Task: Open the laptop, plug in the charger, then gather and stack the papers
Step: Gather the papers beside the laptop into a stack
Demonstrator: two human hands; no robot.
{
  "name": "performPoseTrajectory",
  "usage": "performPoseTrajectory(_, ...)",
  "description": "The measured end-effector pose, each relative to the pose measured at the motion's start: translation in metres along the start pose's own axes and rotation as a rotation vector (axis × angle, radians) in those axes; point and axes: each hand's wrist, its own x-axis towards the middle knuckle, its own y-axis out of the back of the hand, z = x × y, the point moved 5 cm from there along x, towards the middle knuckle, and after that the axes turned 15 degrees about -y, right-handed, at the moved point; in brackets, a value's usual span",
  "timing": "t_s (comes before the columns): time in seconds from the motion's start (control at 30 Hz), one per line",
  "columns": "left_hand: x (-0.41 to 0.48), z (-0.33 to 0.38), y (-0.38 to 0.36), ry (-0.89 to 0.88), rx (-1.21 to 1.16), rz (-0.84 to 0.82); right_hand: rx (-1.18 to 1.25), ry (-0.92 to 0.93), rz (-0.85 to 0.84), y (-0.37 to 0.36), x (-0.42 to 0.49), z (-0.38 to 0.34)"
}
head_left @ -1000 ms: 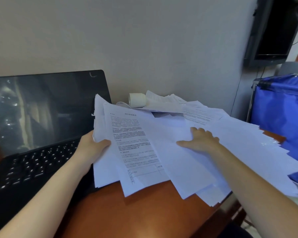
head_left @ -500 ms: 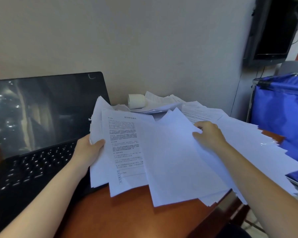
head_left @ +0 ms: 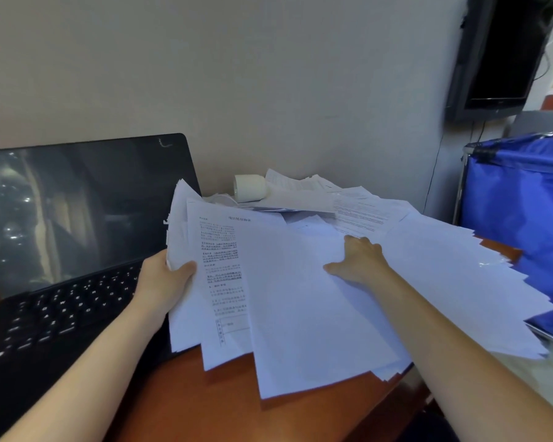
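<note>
A black laptop (head_left: 77, 237) stands open on the left of the brown desk (head_left: 205, 406), its screen dark. My left hand (head_left: 163, 282) grips the left edge of a fanned bundle of white papers (head_left: 300, 314), thumb on top of a printed sheet. My right hand (head_left: 358, 263) lies flat on the sheets in the middle, fingers spread and pointing away. More loose papers (head_left: 364, 208) spread to the right and toward the wall, overhanging the desk's right edge. No charger is visible.
A white paper roll (head_left: 249, 187) lies by the wall behind the papers. A blue fabric bin (head_left: 524, 224) stands right of the desk. A dark monitor (head_left: 505, 52) hangs on the wall at the upper right, a thin cable dropping below it.
My right hand has gone from grasping sheets farther back to lying flat on the pile, nearer the middle. The blank top sheets have slid left, closer to the bundle in my left hand.
</note>
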Motion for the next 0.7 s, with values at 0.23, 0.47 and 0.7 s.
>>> performPoseTrajectory(0.23,0.003,0.012,0.003,-0.130,-0.012,0.086,-0.059,-0.095,-0.069,0.003,0.003,-0.004)
performPoseTrajectory(0.47,0.004,0.028,0.028,-0.232,-0.118,0.351,-0.055,-0.129,-0.088,0.011,-0.006,-0.006)
performPoseTrajectory(0.7,-0.003,0.041,0.036,-0.264,-0.300,0.514,0.013,-0.179,-0.106,0.006,-0.008,0.003)
